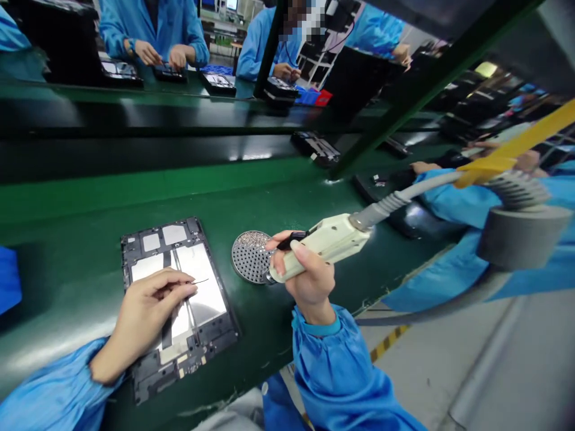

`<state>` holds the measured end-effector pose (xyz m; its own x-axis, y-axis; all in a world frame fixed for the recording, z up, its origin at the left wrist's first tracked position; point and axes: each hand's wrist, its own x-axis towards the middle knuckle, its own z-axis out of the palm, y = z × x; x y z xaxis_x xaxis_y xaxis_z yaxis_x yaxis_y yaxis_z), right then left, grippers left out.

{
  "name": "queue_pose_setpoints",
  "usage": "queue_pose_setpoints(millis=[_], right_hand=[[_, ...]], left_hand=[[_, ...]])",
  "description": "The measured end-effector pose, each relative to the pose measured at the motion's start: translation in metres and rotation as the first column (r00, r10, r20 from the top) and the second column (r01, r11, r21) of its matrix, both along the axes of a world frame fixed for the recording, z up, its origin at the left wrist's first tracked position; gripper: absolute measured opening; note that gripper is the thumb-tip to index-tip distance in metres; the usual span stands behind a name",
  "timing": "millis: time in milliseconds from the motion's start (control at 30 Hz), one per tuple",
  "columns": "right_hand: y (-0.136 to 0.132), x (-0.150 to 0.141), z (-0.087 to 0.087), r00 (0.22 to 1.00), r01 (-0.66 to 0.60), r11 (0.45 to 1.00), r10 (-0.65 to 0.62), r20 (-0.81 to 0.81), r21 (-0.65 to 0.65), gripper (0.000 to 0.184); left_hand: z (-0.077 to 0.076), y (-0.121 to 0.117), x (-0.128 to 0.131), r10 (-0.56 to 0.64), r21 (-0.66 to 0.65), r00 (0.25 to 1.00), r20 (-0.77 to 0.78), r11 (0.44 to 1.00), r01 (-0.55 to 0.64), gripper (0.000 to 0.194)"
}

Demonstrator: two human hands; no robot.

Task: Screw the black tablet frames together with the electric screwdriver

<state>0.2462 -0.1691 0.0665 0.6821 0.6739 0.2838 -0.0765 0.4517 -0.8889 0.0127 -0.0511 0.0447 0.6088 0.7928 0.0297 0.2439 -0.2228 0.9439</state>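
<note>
My right hand (312,278) is wrapped round a pale electric screwdriver (335,242), its black lever under the fingers. The driver's tip end reaches the right edge of a round metal dish (251,260) with holes across it and small screws heaped at its far side. On the left lies an opened tablet (204,320), its white battery and black frame exposed. Over its middle my left hand (150,305) pinches a thin, dark, wire-like piece (200,281), too fine to identify. Whether that piece touches the tablet I cannot tell.
A grey cable (406,194) runs from the driver to a yellow strap (489,170). A green post (431,90) slants across the bench (81,251). Another opened device (317,146) lies farther back. Co-workers in blue sit opposite and at right. A blue object (9,280) stands far left.
</note>
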Motion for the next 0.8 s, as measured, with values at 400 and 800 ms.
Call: queue_pose_setpoints(millis=[400, 800], right_hand=[[0.0043, -0.0020, -0.0039, 1.000, -0.013, 0.999, 0.013, 0.009, -0.035, 0.023], [0.0007, -0.0022, -0.0060, 1.000, -0.020, 1.000, 0.020, 0.023, -0.020, 0.021]], left_hand=[[0.0009, 0.0005, -0.0051, 0.007, 0.080, 0.999, -0.046, 0.997, -0.003, 0.016], [0.0034, 0.0006, -0.0011, 0.006, 0.031, 0.999, -0.032, 1.000, -0.005, 0.019]])
